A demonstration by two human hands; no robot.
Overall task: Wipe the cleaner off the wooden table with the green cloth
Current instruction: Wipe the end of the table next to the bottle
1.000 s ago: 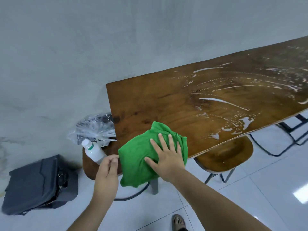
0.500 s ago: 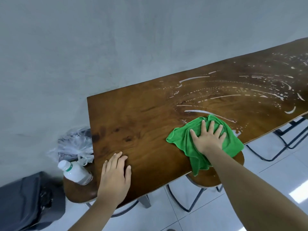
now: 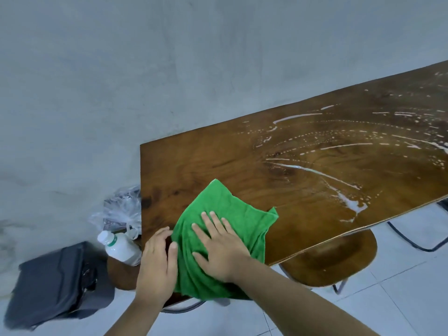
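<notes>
We see a bright green cloth [image 3: 225, 229], dark brown grained wooden table [image 3: 242, 166], white cleaner streaks [image 3: 327, 178], our grey wall [image 3: 169, 69], white tiled floor [image 3: 400, 294]

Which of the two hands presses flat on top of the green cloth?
The right hand, fingers spread on the green cloth; the left hand only touches its left edge.
</notes>
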